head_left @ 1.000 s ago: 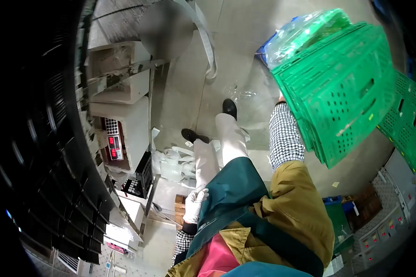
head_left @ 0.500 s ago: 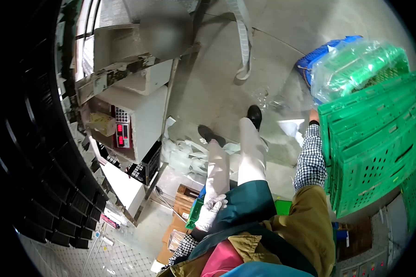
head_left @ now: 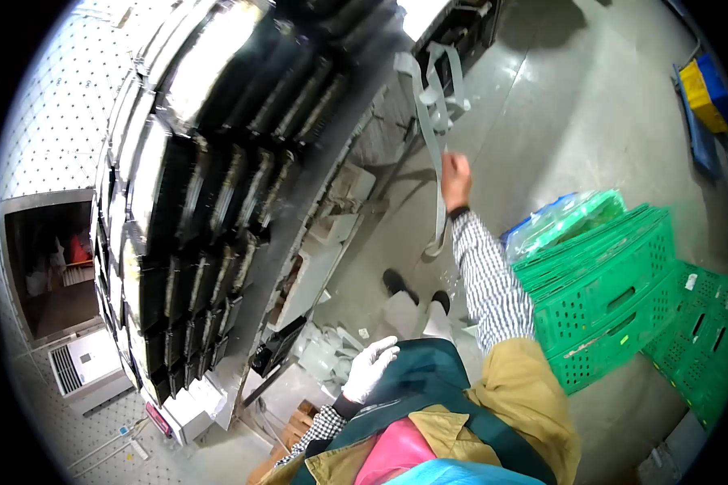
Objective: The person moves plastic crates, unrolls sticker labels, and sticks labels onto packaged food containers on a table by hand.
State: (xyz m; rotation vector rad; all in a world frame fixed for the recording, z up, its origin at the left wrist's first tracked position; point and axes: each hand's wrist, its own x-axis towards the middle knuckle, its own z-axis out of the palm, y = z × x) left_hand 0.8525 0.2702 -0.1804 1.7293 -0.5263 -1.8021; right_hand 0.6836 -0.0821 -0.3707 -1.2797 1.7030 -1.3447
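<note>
My right hand (head_left: pixel 455 179), bare, is stretched forward beside a long pale strip (head_left: pixel 429 141) that hangs down from the edge of the shelving. Its fingers are curled together at the strip; what they hold, if anything, is too small to tell. My left hand (head_left: pixel 370 370), in a white glove, rests near the dark green apron (head_left: pixel 425 365) with its fingers loosely bent and nothing visible in them. Green folded crates (head_left: pixel 607 303) stand in a stack to the right of my right forearm, with a clear plastic bag (head_left: pixel 550 230) behind them.
Tall stacks of black trays (head_left: pixel 210 194) fill the left side. More green crates (head_left: pixel 704 323) stand at the far right. White scraps (head_left: pixel 325 352) lie on the floor near my feet. A blue and yellow container (head_left: pixel 704 93) is at the upper right.
My right hand has left the green crates and moved forward and left to the hanging strip. The view has swung, bringing more of the black trays into sight. My left hand stays near the apron.
</note>
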